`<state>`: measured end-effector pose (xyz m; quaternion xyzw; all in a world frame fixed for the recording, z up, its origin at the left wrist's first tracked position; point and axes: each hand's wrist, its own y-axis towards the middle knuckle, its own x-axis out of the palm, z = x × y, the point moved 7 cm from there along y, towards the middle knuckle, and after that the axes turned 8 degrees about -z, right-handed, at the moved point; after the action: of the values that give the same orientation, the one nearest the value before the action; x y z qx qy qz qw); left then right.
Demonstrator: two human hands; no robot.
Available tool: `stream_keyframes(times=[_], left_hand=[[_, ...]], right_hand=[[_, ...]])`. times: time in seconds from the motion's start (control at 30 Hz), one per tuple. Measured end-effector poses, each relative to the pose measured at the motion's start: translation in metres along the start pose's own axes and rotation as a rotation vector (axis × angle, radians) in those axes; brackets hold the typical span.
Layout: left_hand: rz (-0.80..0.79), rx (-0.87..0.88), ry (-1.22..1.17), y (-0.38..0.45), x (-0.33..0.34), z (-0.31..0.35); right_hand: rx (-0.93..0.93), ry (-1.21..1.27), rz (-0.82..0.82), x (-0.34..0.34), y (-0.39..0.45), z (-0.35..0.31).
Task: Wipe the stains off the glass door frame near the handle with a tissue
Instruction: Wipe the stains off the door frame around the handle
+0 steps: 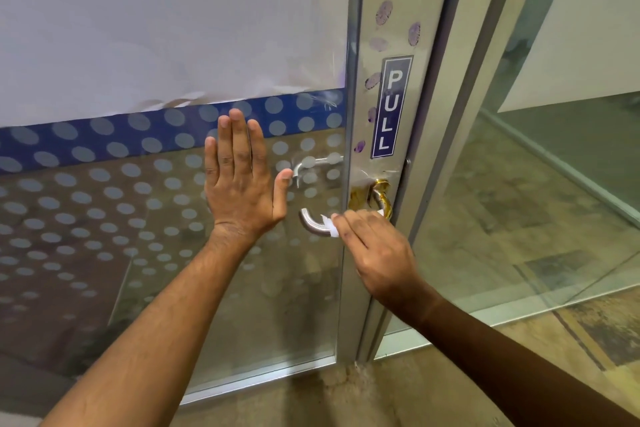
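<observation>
Pressing our left hand (242,180) flat, fingers spread, on the dotted glass left of the door handle (313,224), we pinch a small white tissue (329,227) in our right hand (377,253) against that handle. Purple fingerprint stains (384,12) smudge the silver frame (412,10) above the handle, around the blue PULL sign (393,107).

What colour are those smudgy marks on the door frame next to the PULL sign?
Purple. The smudges show best in the head view.
</observation>
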<state>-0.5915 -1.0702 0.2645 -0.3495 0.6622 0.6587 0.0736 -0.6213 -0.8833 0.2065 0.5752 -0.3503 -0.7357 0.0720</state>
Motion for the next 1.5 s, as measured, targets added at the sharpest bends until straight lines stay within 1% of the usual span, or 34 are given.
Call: stream_keyframes(times=[0.27, 0.4, 0.57, 0.67, 0.8, 0.87, 0.93, 1.07, 1.13, 1.23, 1.3, 1.33, 1.37, 1.4, 1.5], left_hand=[[-0.020, -0.049, 0.019, 0.001, -0.001, -0.001], [-0.007, -0.040, 0.019, 0.000, -0.001, -0.001], [-0.031, -0.026, 0.007, 0.001, -0.001, 0.000], [-0.024, -0.019, 0.001, 0.000, -0.001, 0.000], [-0.017, -0.009, -0.008, 0.000, -0.001, 0.000], [-0.018, -0.009, -0.013, 0.000, -0.001, 0.001], [-0.014, -0.005, -0.016, 0.000, -0.001, 0.001], [-0.009, -0.011, -0.024, 0.001, -0.002, 0.000], [-0.007, -0.006, -0.027, 0.001, -0.003, 0.001], [-0.006, 0.004, -0.022, 0.000, -0.003, 0.002], [-0.008, 0.012, -0.019, -0.001, -0.002, 0.003], [-0.010, 0.015, -0.018, 0.000, -0.002, 0.003], [-0.012, 0.015, -0.021, 0.000, -0.002, 0.003], [-0.013, 0.013, -0.026, 0.000, -0.002, 0.002], [-0.011, 0.006, -0.035, 0.001, -0.001, 0.002]], right_hand=[[0.004, 0.023, 0.048, -0.002, -0.010, 0.022], [0.030, 0.053, 0.047, -0.003, -0.009, 0.027], [0.095, 0.119, -0.027, -0.006, -0.006, 0.035], [0.141, 0.101, -0.063, -0.008, -0.003, 0.042], [0.192, 0.086, -0.171, -0.005, 0.002, 0.056], [0.209, 0.090, -0.176, -0.004, 0.003, 0.056], [0.270, 0.121, -0.151, -0.002, 0.001, 0.055], [0.470, 0.228, -0.117, 0.005, -0.005, 0.056], [0.528, 0.287, -0.029, 0.004, -0.006, 0.054], [0.691, 0.426, 0.166, 0.000, -0.008, 0.058], [0.865, 0.521, 0.246, 0.002, -0.014, 0.064], [0.969, 0.614, 0.266, 0.008, -0.018, 0.067], [1.078, 0.758, 0.286, 0.016, -0.023, 0.068], [1.183, 0.954, 0.325, 0.024, -0.027, 0.069], [1.450, 1.525, 0.514, 0.041, -0.031, 0.061]])
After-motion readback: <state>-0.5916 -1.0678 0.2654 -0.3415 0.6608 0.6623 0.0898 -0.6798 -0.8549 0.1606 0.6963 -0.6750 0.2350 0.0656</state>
